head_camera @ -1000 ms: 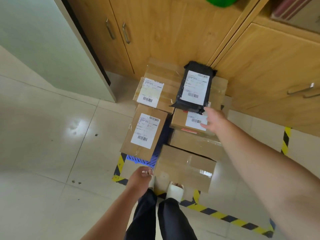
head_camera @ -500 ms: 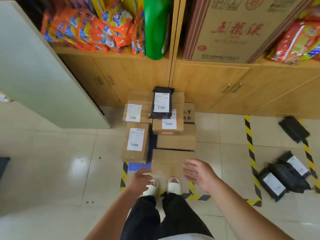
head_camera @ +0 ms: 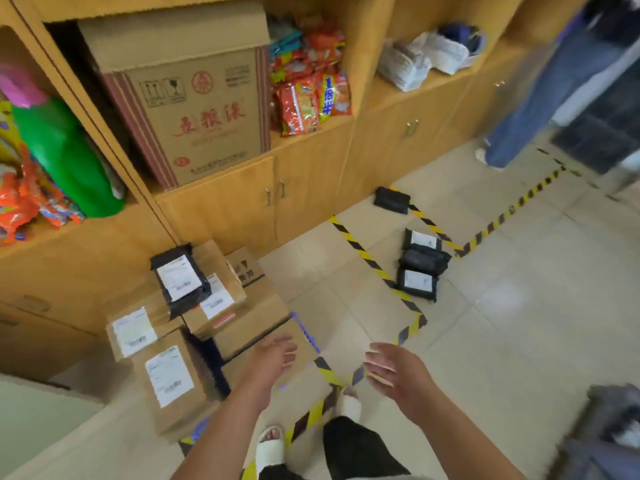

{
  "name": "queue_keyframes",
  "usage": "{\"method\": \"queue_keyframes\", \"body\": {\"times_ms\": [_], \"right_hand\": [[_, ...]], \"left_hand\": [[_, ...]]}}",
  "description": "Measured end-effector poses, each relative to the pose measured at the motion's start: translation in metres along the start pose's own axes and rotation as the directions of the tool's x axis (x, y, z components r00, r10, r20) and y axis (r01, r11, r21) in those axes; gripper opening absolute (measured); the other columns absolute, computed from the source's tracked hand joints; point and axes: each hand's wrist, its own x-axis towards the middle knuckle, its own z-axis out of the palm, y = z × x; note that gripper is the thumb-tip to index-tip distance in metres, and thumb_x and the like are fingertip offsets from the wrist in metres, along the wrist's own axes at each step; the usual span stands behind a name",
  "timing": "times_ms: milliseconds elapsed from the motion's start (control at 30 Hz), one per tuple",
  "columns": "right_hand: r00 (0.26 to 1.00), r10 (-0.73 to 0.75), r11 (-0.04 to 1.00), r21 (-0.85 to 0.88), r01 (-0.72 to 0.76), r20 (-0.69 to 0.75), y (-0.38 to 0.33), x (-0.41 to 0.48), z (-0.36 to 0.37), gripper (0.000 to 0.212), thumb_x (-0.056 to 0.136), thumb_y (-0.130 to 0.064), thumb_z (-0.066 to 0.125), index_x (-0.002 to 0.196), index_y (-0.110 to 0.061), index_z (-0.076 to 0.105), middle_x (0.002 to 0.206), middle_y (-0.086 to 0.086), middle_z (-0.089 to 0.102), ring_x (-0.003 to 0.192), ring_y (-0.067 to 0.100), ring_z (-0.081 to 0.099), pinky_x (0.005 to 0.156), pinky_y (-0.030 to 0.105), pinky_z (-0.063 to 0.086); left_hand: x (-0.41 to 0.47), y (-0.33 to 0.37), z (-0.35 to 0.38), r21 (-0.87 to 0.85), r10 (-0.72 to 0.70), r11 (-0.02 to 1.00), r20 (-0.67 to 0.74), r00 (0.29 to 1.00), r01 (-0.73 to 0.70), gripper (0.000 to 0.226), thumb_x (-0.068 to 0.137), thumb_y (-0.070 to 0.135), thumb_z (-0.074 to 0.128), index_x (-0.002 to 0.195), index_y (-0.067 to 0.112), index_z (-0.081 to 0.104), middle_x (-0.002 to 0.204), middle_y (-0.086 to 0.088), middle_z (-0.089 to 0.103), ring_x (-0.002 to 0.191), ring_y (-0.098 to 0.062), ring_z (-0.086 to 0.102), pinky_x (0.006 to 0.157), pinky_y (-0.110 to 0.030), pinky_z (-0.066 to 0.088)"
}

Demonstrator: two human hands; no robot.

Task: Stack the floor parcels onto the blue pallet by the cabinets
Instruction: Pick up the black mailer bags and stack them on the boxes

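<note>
- Head view, hands: left hand (head_camera: 273, 358) and right hand (head_camera: 394, 372) reach forward at lower centre; both have their fingers spread and loose and grip nothing; the left hovers over the near corner of the stack, the right over bare floor.
- Head view, goal: the blue pallet (head_camera: 309, 337) shows only as thin blue edges under the brown boxes (head_camera: 249, 327) at lower left, just beside the wooden cabinets (head_camera: 225, 209); little flat room seems to be left on it.
- Head view, what remains: three black mailers (head_camera: 420, 268) lie touching one another at centre right, beyond a line of striped tape (head_camera: 374, 268); a fourth mailer (head_camera: 391, 200) lies apart, higher in the frame at the cabinet foot.
- Risk, sliding: the top mailer (head_camera: 180, 282) already lies tilted across the boxes with one end overhanging; a second limp bag laid on it could carry both off the pile.
- Risk, tipping: the labelled box (head_camera: 169, 382) at lower left seems to jut past the pallet's edge; weight set on its outer end might rock it off.
- Risk, grip: the bags look slick and soft; scooping several at once could let one drop.
- Risk, footing: glossy tiles and open white slippers (head_camera: 272, 445); a hasty turn could slip.
- Risk, collision: another person's legs (head_camera: 519, 126) stand at upper right, near the far parcels; paths could cross.
</note>
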Motion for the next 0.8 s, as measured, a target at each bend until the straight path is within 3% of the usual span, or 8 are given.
{"method": "queue_keyframes", "body": {"times_ms": [100,233,433,600,800], "right_hand": [[0.999,-0.04,0.99,0.133,0.043,-0.023,-0.001,-0.004,-0.05,0.029,0.095,-0.009,0.056,0.12,0.004,0.063,0.107,0.02,0.068,0.092,0.033,0.065,0.078,0.037,0.052],[0.996,-0.035,0.957,0.284,0.055,-0.077,-0.013,0.01,-0.114,0.029,0.095,-0.011,0.057,0.118,0.004,0.065,0.106,0.018,0.069,0.093,0.032,0.066,0.075,0.036,0.055],[0.991,-0.025,0.921,0.382,0.075,-0.132,-0.056,0.041,-0.226,0.022,0.093,-0.013,0.062,0.108,0.0,0.069,0.109,0.019,0.071,0.096,0.031,0.067,0.089,0.042,0.054],[0.982,0.011,0.899,0.433,0.072,-0.186,-0.085,0.078,-0.307,0.025,0.091,-0.013,0.062,0.11,0.0,0.068,0.108,0.019,0.071,0.091,0.029,0.068,0.075,0.035,0.056],[0.984,0.079,0.883,0.47,0.005,-0.16,-0.126,0.119,-0.346,0.023,0.092,-0.013,0.06,0.109,-0.001,0.068,0.106,0.016,0.071,0.093,0.029,0.069,0.074,0.036,0.055]], "left_hand": [[-0.015,-0.001,0.055,0.085,0.008,0.996,0.096,0.995,-0.016,0.015,0.091,0.005,0.057,0.101,0.013,0.067,0.081,-0.006,0.068,0.073,-0.018,0.061,0.069,-0.028,0.048],[-0.02,-0.008,0.13,0.28,-0.055,0.96,0.232,0.971,-0.012,0.021,0.086,0.007,0.063,0.106,0.011,0.068,0.08,-0.006,0.068,0.07,-0.018,0.063,0.071,-0.031,0.049],[-0.011,-0.009,0.251,0.412,-0.099,0.911,0.218,0.971,0.001,0.02,0.085,0.013,0.063,0.104,0.013,0.068,0.086,-0.006,0.07,0.074,-0.02,0.063,0.07,-0.03,0.05],[0.01,-0.01,0.334,0.458,-0.101,0.889,0.206,0.973,-0.005,0.018,0.094,0.015,0.056,0.107,0.015,0.069,0.095,-0.008,0.073,0.084,-0.023,0.066,0.077,-0.033,0.052],[0.033,0.011,0.393,0.466,-0.104,0.885,0.21,0.972,-0.006,0.018,0.095,0.012,0.056,0.107,0.016,0.068,0.105,-0.011,0.071,0.092,-0.025,0.067,0.074,-0.031,0.053]]}}
